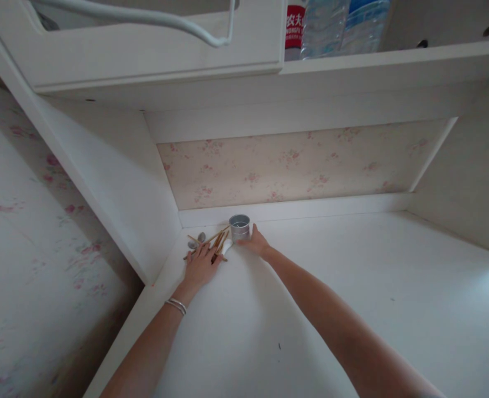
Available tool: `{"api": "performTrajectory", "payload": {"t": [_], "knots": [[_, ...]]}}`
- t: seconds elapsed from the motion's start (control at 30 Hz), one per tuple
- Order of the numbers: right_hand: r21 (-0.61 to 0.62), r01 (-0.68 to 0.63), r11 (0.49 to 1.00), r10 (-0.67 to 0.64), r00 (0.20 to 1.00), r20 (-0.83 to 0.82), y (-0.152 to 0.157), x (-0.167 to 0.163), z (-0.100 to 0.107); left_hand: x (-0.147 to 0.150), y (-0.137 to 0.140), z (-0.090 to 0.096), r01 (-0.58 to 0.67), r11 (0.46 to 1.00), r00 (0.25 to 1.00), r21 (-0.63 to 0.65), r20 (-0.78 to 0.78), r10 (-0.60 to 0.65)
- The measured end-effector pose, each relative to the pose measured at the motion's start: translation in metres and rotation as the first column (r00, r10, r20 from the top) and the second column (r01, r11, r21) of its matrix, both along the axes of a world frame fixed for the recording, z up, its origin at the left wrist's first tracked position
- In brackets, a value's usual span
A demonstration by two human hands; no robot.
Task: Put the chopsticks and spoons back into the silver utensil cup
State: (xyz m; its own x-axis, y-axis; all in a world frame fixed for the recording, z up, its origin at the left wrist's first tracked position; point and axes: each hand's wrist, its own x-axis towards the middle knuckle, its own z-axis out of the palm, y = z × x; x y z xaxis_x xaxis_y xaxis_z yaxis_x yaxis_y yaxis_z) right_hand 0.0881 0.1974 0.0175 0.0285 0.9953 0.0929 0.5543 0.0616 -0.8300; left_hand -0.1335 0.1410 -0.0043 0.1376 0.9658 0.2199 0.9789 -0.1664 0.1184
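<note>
In the far left corner of the white desktop, my right hand (pixel 256 242) grips the side of a round silver metal cup (pixel 240 233) that stands upright with its open top up. To the left of it, my left hand (pixel 201 265) lies palm down with its fingers spread over a loose pile of thin wooden sticks (pixel 217 239), perhaps chopsticks. A white spoon-like piece (pixel 226 246) lies between the pile and the cup. Two rounded grey metal pieces (pixel 201 237), which look like spoon bowls, show beyond my left fingertips. The fingers hide part of the pile.
A white side panel (pixel 115 182) rises close to the left of my hands. Above the desktop (pixel 319 331) run a shelf holding plastic bottles (pixel 325 27) and a cabinet door (pixel 145 61) with a curved handle. Floral wallpaper backs the desk.
</note>
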Motion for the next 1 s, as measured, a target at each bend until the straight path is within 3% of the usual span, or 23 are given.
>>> {"api": "performTrajectory", "payload": {"t": [0.2, 0.37, 0.47, 0.53, 0.63, 0.7, 0.73, 0.8, 1.0], "knots": [[-0.009, 0.027, 1.0, -0.028, 0.986, -0.162, -0.064, 0.027, -0.021, 0.003, -0.013, 0.014, 0.002, 0.996, 0.999, 0.088, 0.046, -0.006], [-0.002, -0.055, 0.998, 0.05, 0.913, -0.404, -0.138, 0.05, -0.029, 0.023, -0.043, 0.025, 0.094, 0.969, 0.983, 0.228, 0.132, -0.126], [-0.023, -0.101, 0.995, 0.072, 0.827, -0.557, -0.172, 0.058, -0.019, 0.057, -0.076, 0.03, 0.173, 0.947, 0.926, 0.271, 0.282, -0.25], [-0.013, -0.092, 0.996, 0.068, 0.813, -0.578, -0.188, 0.061, -0.011, 0.086, -0.099, 0.032, 0.247, 0.933, 0.83, 0.261, 0.44, -0.342], [0.032, -0.093, 0.995, 0.097, 0.873, -0.478, -0.203, 0.064, -0.006, 0.128, -0.127, 0.03, 0.348, 0.929, 0.6, 0.124, 0.732, -0.322], [0.057, -0.126, 0.99, 0.136, 0.954, -0.266, -0.21, 0.066, -0.008, 0.149, -0.138, 0.024, 0.426, 0.905, 0.465, -0.001, 0.858, -0.218], [0.06, -0.147, 0.987, 0.155, 0.977, -0.146, -0.212, 0.067, -0.01, 0.155, -0.142, 0.021, 0.456, 0.889, 0.434, -0.046, 0.883, -0.177], [0.049, -0.181, 0.982, 0.18, 0.983, 0.03, -0.215, 0.069, -0.011, 0.162, -0.146, 0.015, 0.479, 0.873, 0.434, -0.089, 0.889, -0.148], [-0.02, -0.252, 0.968, 0.251, 0.951, 0.179, -0.217, 0.069, -0.005, 0.149, -0.148, 0.009, 0.51, 0.853, 0.466, -0.112, 0.87, -0.164]]}}
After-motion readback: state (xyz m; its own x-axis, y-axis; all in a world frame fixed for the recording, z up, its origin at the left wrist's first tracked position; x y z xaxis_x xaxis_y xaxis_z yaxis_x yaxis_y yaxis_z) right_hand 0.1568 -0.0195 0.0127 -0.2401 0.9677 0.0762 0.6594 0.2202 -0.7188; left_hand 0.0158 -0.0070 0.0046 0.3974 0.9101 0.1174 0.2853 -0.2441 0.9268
